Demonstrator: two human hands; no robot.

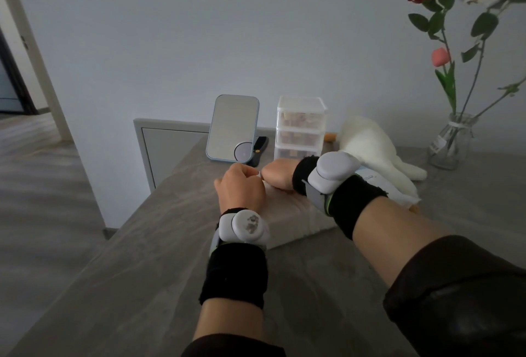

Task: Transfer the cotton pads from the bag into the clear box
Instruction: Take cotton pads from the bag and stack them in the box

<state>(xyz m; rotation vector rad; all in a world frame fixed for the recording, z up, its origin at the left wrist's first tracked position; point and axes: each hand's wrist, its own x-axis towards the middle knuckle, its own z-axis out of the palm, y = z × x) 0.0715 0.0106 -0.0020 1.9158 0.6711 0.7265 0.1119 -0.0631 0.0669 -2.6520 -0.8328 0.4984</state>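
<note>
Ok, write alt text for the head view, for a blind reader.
The left hand and right hand grip the far end of a pale bag lying on a grey table. Behind them stand a mirror and a clear box of stacked drawers; a white plush toy and a vase of roses sit to the right.

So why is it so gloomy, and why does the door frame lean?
Head view: dim, flat light, soft shadows only, no glare on the mirror; its wide-angle lens tilts the door frame and swells the near sleeve; nothing badly blurred.
</note>
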